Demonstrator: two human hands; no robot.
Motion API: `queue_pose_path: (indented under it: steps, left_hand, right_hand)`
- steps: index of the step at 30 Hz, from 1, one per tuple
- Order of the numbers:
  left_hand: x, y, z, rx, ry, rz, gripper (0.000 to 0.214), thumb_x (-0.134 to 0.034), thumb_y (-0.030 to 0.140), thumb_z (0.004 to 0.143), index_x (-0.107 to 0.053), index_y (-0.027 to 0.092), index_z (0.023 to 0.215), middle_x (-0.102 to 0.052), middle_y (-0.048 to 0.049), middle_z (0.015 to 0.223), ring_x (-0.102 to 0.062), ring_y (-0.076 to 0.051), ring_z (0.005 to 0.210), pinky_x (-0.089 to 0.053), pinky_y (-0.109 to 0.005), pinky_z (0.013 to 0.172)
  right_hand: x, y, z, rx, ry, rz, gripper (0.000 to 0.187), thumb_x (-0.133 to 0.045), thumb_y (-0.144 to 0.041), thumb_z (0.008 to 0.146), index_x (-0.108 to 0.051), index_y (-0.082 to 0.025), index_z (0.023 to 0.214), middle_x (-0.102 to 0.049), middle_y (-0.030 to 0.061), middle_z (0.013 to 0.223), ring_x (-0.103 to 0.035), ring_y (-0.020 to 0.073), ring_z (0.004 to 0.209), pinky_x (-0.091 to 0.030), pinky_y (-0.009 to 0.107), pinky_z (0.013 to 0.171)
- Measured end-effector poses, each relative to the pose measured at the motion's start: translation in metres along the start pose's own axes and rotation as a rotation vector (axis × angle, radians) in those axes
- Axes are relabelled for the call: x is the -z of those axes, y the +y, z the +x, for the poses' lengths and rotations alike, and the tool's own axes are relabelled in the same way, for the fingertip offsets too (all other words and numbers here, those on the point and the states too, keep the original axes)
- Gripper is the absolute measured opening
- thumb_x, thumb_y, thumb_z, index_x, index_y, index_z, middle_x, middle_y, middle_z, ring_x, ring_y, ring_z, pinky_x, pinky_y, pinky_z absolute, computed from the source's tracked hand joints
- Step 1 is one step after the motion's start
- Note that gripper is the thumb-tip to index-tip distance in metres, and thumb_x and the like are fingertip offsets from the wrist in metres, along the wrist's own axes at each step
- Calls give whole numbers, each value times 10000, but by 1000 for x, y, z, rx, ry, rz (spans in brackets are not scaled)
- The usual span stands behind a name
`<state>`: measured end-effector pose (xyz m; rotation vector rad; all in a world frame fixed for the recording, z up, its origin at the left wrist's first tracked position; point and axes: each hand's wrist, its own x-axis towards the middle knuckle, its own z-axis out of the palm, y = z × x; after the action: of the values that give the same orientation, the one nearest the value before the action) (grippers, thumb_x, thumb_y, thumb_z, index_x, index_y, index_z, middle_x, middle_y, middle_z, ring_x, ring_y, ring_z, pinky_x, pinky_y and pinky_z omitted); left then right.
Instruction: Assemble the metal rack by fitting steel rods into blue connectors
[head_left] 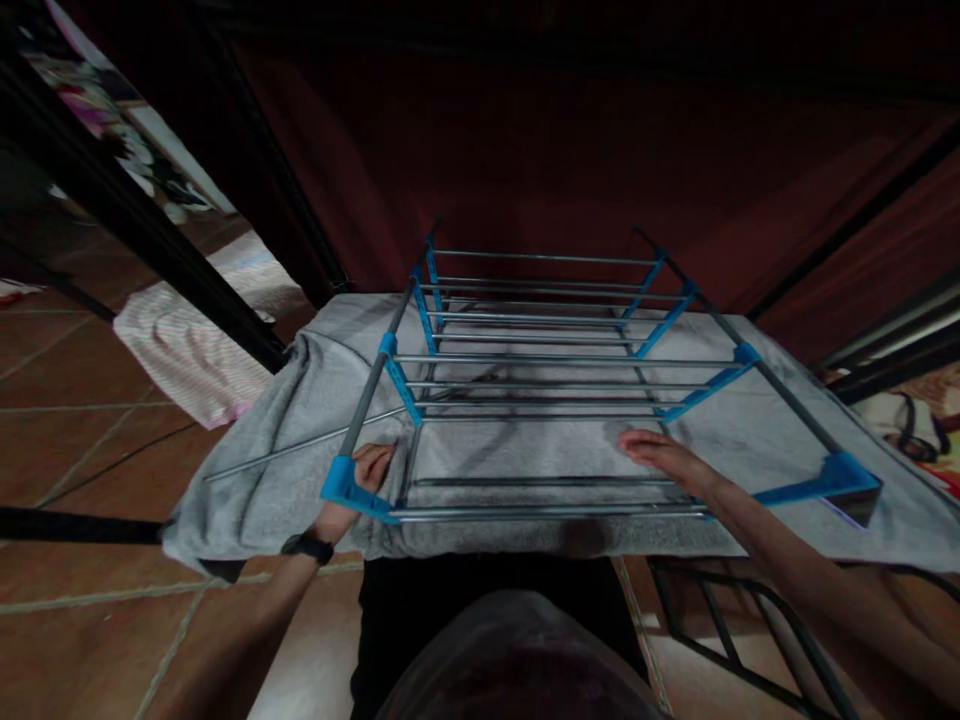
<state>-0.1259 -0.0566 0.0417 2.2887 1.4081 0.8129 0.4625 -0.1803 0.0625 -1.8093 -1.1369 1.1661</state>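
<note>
A shoe rack (555, 361) of grey metal tubes and bright blue plastic connectors rests on a grey blanket (525, 455). My left hand (373, 468), with a dark band on the wrist, is at the rack's near left corner. Its fingers are bent together beside the blue corner connector (346, 487), which partly covers the hand; the exact contact is hard to see. Inside the rack's right side, my right hand (664, 455) reaches over the near tube. Its fingers are stretched out toward the left with nothing in them.
A loose metal tube (300, 447) lies on the blanket at the left. A dark flat device (857, 503) sits near the right corner connector. Black metal bars (720, 620) and a tiled floor (90, 440) surround the blanket. Behind stands a dark red cloth (525, 170).
</note>
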Motion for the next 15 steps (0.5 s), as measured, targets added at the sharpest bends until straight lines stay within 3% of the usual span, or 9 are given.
queue_pose_path:
  steps: [2,4,9,15]
  left_hand:
    - [1,5,-11,-58,-91,-10,370,-414,428,1004,-697,193,1036,-726,-85,1028,-695,-223,978,-575,-358,921]
    - [1,11,-15,-119,-143,73,385,-368,381,1026,-692,176,1059,-722,-102,1044,-692,-217,987,-575,-343,908]
    - [4,21,-11,-251,-296,339,386,-326,183,1009,-673,130,1169,-701,-144,1114,-658,-233,1048,-534,-369,947]
    - [4,26,-6,-299,-424,471,456,-377,82,956,-607,206,1330,-668,-111,1144,-613,-247,1069,-462,-403,974]
  right_hand:
    - [-15,0,-4,-17,-239,-77,441,-694,-500,718,-714,-230,1066,-719,99,1129,-643,268,1100,-500,409,972]
    - [-30,3,-3,13,-361,-201,462,-692,-499,695,-706,-219,1062,-721,90,1088,-658,259,1034,-501,409,969]
    - [-55,7,11,194,-506,-564,296,-597,-412,761,-654,-204,963,-679,65,938,-636,213,870,-509,348,826]
    - [-92,-22,13,361,-568,-881,147,-560,-314,851,-587,-217,957,-661,42,940,-615,187,848,-460,289,756]
